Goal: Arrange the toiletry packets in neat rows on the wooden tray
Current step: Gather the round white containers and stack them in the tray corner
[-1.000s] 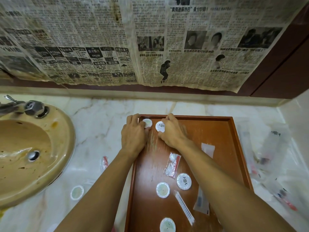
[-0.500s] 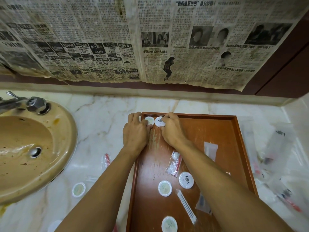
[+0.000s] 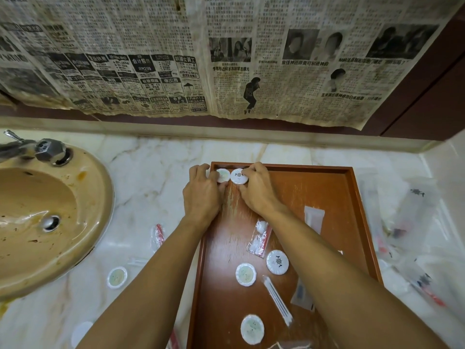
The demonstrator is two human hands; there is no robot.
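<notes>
Fingertips (image 3: 247,170) curled, we pinch two round packets (image 3: 239,176) into the wooden tray (image 3: 327,187)'s far-left corner, our first row barely begun, most packets scattered.

The wooden tray (image 3: 324,187) was a warm reddish brown, with a paler worn streak near its far left corner. In that corner sat two white round packets: one (image 3: 222,175) faintly green-printed, the other (image 3: 239,176) carrying a dark emblem. Left of the tray, the marble counter (image 3: 151,172) was cream with tan veins, and the sink (image 3: 83,197) was stained beige. Beyond the tray, the newspaper (image 3: 176,59) was yellowed, printed black.
</notes>
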